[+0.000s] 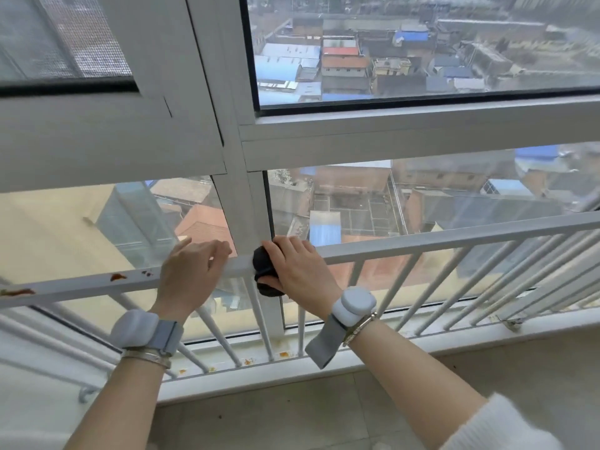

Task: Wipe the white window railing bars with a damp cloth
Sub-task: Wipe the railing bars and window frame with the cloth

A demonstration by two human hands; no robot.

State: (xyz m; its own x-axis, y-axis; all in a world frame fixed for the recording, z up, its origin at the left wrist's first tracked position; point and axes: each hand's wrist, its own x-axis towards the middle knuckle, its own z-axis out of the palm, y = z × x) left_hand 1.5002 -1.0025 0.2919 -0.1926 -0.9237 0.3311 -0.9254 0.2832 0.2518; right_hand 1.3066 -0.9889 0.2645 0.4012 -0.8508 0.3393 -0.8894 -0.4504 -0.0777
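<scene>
Right hand (297, 267) curls its fingers round a dark, bunched cloth (263, 271), which wraps the white metal top rail (422, 243) beside the window's centre post. Left hand (188, 271) grips the same rail, fingers curled over it, near rust-brown stains (117, 277).

The dark cloth (264, 271) lies mostly hidden under the right hand (297, 267).

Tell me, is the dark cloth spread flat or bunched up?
Bunched up. The dark cloth forms a thick wad wrapped around the top rail, gripped by the right hand.
</scene>
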